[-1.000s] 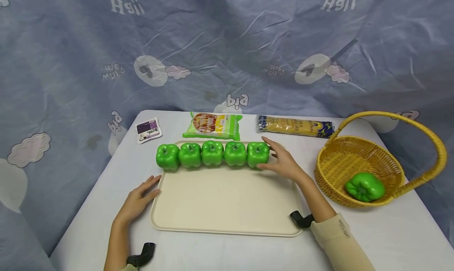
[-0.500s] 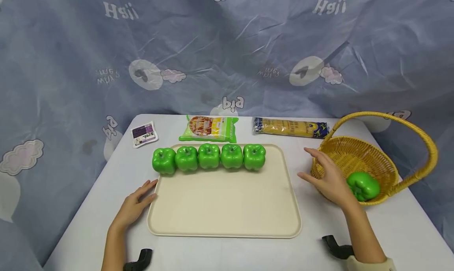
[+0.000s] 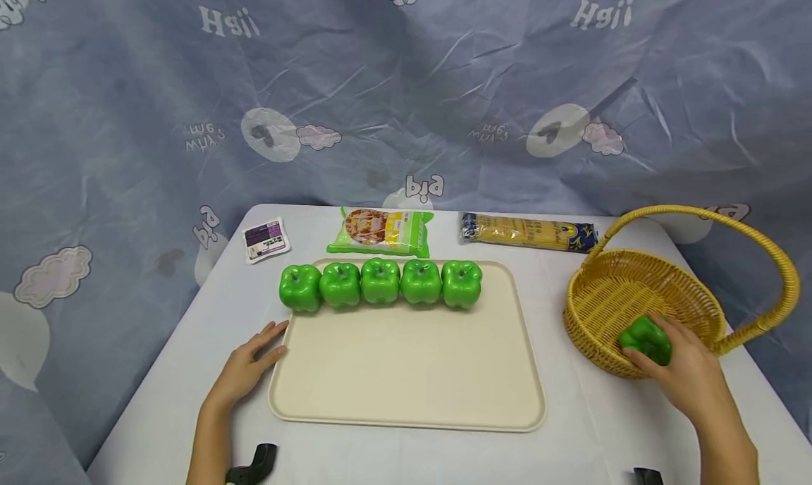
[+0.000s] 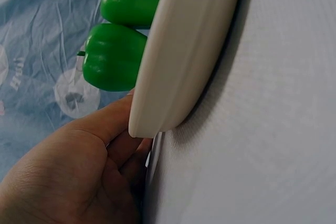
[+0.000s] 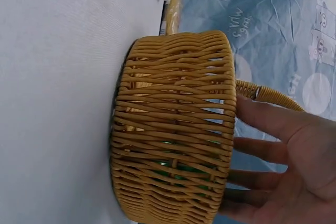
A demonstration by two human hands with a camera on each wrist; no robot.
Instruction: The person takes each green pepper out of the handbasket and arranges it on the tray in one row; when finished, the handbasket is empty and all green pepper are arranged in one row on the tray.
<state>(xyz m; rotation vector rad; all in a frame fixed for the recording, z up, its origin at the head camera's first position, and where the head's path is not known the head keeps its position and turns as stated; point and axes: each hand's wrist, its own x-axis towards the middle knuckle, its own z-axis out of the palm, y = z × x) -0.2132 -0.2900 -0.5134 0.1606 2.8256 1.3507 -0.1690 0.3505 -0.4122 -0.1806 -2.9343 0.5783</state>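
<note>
Several green bell peppers (image 3: 380,281) stand in a row along the far edge of a cream tray (image 3: 406,372). The leftmost one overlaps the tray's corner. My left hand (image 3: 244,372) rests at the tray's left edge, its fingers relaxed and fingertips right at the rim. At the right, my right hand (image 3: 694,372) reaches over the near rim of a yellow wicker basket (image 3: 580,330), thumb and fingers around another green bell pepper (image 3: 646,339) lying inside. In the right wrist view, the basket's woven wall (image 5: 173,129) largely hides that pepper.
Behind the tray lie a green food packet (image 3: 383,232), a long yellow pasta packet (image 3: 526,232) and a small white-and-purple sachet (image 3: 266,240). A tall handle (image 3: 789,280) arches over the basket. A patterned blue cloth (image 3: 406,97) hangs behind the table.
My right hand has left the rightmost pepper of the row, moved right and come down into the basket onto the pepper there. The left hand stays at the tray's edge.
</note>
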